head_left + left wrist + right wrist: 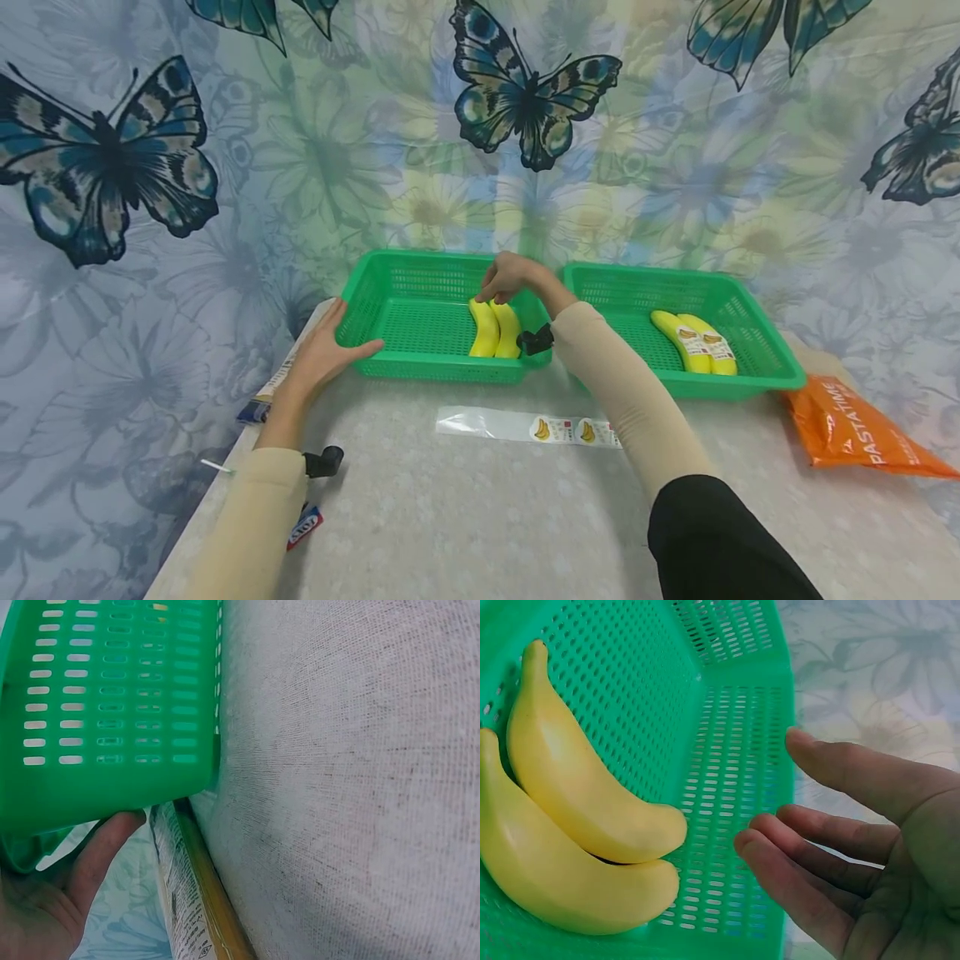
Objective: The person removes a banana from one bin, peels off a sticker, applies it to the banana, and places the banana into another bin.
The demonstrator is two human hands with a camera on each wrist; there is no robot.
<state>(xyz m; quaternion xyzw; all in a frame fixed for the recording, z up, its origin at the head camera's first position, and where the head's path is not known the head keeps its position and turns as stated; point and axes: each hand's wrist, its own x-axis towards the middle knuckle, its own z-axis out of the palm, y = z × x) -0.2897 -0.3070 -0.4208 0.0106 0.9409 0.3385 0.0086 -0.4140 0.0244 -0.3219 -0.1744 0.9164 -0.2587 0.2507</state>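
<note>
Two yellow bananas (484,332) lie side by side in the right part of the left green basket (435,369); no labels show on them. Over their upper ends is my right hand (513,277), with loosely bent fingers and nothing between them in the right wrist view. My left hand (321,353) rests at the near left corner of that basket, fingers and thumb spread. Its thumb (105,847) lies against the outer wall in the left wrist view. In the right green basket (678,385) lie two more bananas (684,340) bearing white labels.
A clear strip with banana stickers (555,430) lies before the baskets, partly hidden by my right arm. An orange bag (862,425) sits at the right. A small packet (305,527) lies near my left forearm. Behind the baskets hangs a butterfly cloth (420,183).
</note>
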